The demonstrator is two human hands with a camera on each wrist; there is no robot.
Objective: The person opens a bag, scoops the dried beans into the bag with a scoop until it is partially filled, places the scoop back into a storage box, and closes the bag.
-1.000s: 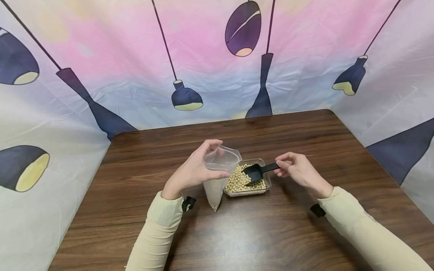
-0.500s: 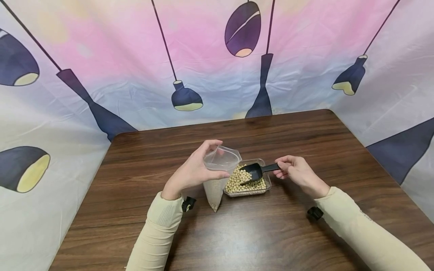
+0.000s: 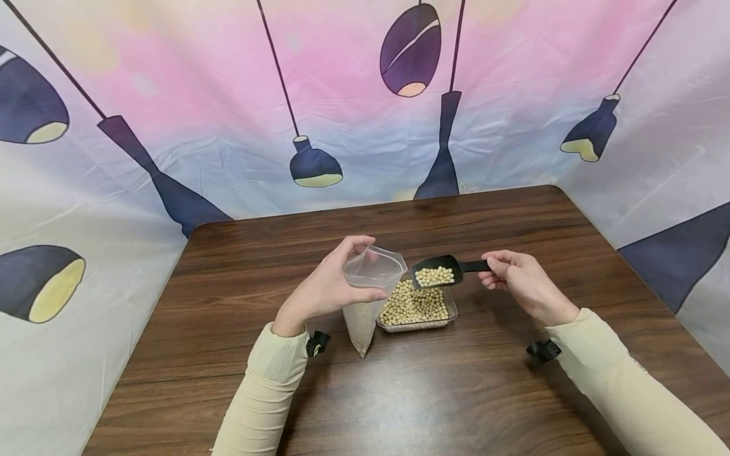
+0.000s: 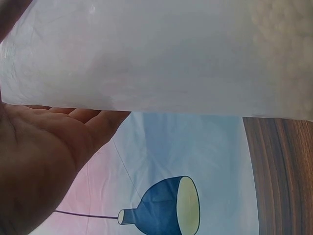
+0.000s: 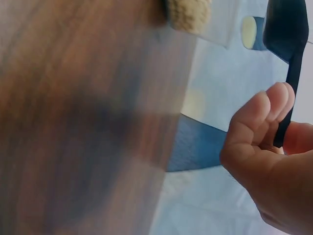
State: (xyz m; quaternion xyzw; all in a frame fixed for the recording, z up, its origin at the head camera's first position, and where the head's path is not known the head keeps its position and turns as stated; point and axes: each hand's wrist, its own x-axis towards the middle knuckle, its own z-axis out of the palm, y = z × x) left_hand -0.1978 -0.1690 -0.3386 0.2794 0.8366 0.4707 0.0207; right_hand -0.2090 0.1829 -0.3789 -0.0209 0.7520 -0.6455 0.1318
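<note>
My left hand (image 3: 319, 288) holds a clear plastic bag (image 3: 359, 323) by its widened mouth, thumb on the near side and fingers on the far side. Pale beans lie in the bag's lower part, seen through its cloudy wall (image 4: 146, 54) in the left wrist view. With its fingertips, my right hand (image 3: 521, 285) pinches the handle of a black scoop (image 3: 474, 266). The scoop carries a heap of round yellowish beans (image 3: 435, 276) and hangs level above a clear plastic container (image 3: 419, 327), which holds many more beans (image 3: 413, 307). From the right wrist view, the scoop's underside (image 5: 286, 29) shows.
Container and bag stand side by side on a dark wooden table (image 3: 416, 392). Behind the table's far edge hangs a cloth backdrop (image 3: 228, 145) printed with lamps. A black wrist strap (image 3: 316, 343) sits at the left cuff, another (image 3: 544, 351) at the right.
The scoop, dug into the container's beans earlier, has risen out of them with a load. My right hand has moved up and slightly right. The left hand and bag stay put.
</note>
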